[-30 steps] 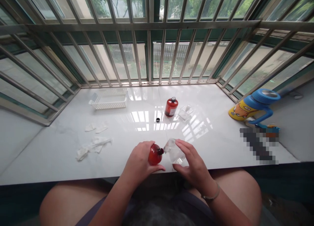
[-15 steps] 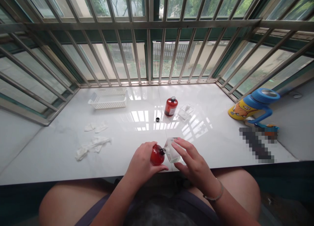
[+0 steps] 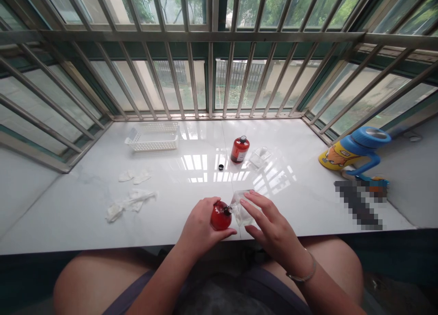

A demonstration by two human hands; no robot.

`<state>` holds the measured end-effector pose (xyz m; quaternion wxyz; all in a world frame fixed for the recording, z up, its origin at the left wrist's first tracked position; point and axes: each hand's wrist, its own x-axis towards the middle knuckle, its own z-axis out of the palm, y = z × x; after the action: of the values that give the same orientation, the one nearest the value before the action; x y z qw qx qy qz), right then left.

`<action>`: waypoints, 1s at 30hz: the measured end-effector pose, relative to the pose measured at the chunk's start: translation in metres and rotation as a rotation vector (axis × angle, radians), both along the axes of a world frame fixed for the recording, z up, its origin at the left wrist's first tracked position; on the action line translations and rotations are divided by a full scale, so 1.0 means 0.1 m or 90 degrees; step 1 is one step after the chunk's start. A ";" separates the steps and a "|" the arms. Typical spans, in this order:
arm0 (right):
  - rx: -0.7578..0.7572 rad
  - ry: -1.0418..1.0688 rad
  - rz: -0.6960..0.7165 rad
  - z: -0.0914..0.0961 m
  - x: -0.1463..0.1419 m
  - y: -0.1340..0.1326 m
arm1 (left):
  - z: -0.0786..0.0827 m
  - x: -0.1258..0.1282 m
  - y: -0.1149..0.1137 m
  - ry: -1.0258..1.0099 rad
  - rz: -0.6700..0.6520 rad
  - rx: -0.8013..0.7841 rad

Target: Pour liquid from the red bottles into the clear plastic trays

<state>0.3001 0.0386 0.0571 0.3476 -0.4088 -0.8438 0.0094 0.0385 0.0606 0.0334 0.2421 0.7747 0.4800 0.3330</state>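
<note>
My left hand [image 3: 198,226] grips a small red bottle [image 3: 220,216], tipped on its side with its dark neck pointing right. The neck meets the rim of a small clear square container [image 3: 242,211] at the near edge of the white counter [image 3: 85,205]. My right hand [image 3: 270,226] is curled round that container, fingers on its right side. A second red bottle [image 3: 239,149] stands upright farther back, with a small black cap [image 3: 221,167] lying to its left and another clear container [image 3: 259,157] to its right.
A white slotted basket [image 3: 153,138] sits at the back left. Crumpled white gloves [image 3: 129,201] lie at the left. A yellow and blue jug [image 3: 356,151] lies on its side at the right. Metal window bars [image 3: 212,69] close off the back and sides.
The clear container has come down from a tilt and moved slightly back with my right hand. The red bottle has shifted a little to the right, its neck now at the container's rim.
</note>
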 end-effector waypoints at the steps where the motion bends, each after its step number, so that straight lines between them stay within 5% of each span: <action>1: 0.001 0.000 0.000 0.00 0.00 0.00 | 0.00 0.00 0.00 0.000 0.001 0.000; 30: 0.025 -0.015 -0.005 0.02 -0.01 0.01 | -0.02 0.00 0.01 -0.003 0.018 -0.002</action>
<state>0.2994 0.0397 0.0593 0.3457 -0.4053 -0.8462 -0.0133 0.0385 0.0614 0.0316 0.2395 0.7667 0.4908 0.3375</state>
